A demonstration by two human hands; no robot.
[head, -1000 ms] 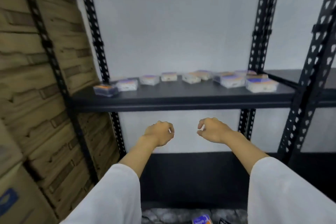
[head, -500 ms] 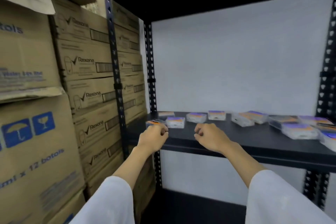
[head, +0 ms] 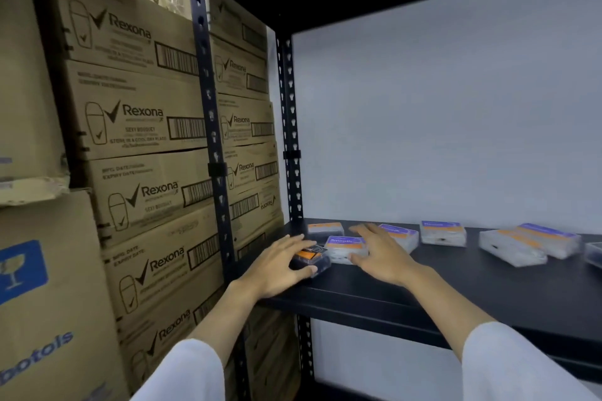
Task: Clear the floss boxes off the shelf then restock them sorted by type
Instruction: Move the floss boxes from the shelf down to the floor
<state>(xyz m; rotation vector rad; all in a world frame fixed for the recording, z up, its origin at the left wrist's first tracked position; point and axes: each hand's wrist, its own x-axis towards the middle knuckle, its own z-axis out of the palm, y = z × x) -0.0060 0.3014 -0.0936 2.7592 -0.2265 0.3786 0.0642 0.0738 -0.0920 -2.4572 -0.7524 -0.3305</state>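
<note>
Several small floss boxes lie flat along a black shelf (head: 374,299). My left hand (head: 280,265) wraps its fingers and thumb around a dark box with an orange label (head: 311,257) at the shelf's left end. My right hand (head: 381,254) rests spread over a clear box with a purple "Smooth" label (head: 345,246), thumb at its front edge. Behind sit an orange-labelled box (head: 325,228), a purple one (head: 402,236) and another purple one (head: 443,233). Two overlapping boxes (head: 527,244) lie further right.
Black perforated uprights (head: 211,140) (head: 290,127) frame the shelf's left side. Stacked brown Rexona cartons (head: 140,127) fill the space to the left. A white wall (head: 439,107) backs the shelf, and a dark shelf above overhangs it.
The view has swung up and left, closer to the shelf. Both hands, loosely closed below the shelf before, rose onto it; the left closed on the dark box, the right spread over the "Smooth" box.
</note>
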